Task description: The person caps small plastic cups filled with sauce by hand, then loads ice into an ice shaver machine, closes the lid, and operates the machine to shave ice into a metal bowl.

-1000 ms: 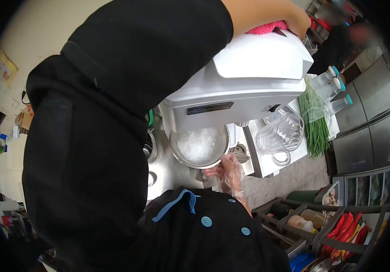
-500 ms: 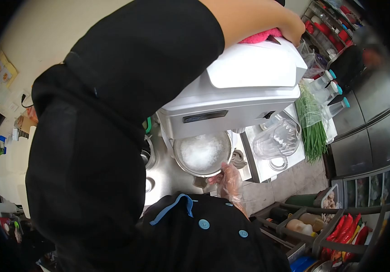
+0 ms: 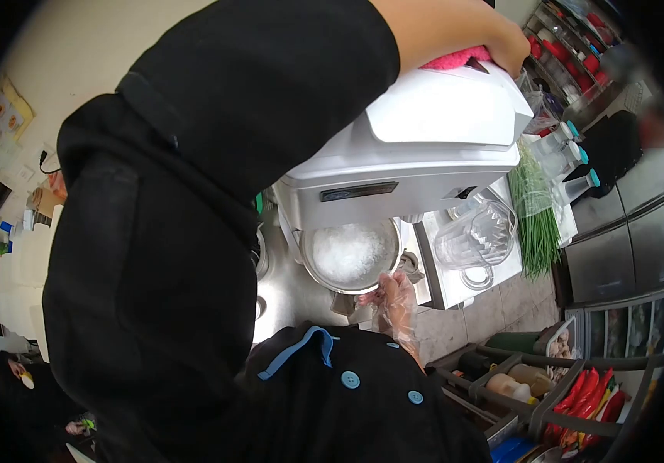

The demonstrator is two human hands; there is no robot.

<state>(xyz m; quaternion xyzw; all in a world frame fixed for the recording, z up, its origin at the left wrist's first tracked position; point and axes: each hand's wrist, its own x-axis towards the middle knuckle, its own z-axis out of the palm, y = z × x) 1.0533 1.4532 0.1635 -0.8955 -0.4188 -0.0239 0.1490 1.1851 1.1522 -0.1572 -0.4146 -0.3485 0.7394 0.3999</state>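
A white machine (image 3: pixel 448 116) stands over a round metal pot (image 3: pixel 307 266) holding a heap of white, ice-like flakes (image 3: pixel 350 251). My left arm, in a black sleeve, reaches across the top of the machine. My left hand (image 3: pixel 511 52) lies at its far right edge, beside a pink cloth (image 3: pixel 455 58); its fingers are hidden behind the edge. In a clear plastic glove, my right hand (image 3: pixel 395 303) grips the near right rim of the pot, fingers closed at the edge.
Right of the machine are a clear pitcher (image 3: pixel 475 239), green chives (image 3: pixel 536 224) and several bottles with teal caps (image 3: pixel 579 185). Crates at lower right hold red peppers (image 3: pixel 591 397) and other produce. A steel refrigerator (image 3: pixel 602 262) stands at right. Another person's hand (image 3: pixel 17 369) shows at far left.
The view has shifted slightly, so the machine and pot sit a little further right. Another person's hand now shows at lower left. Both my hands keep their places on machine and pot.
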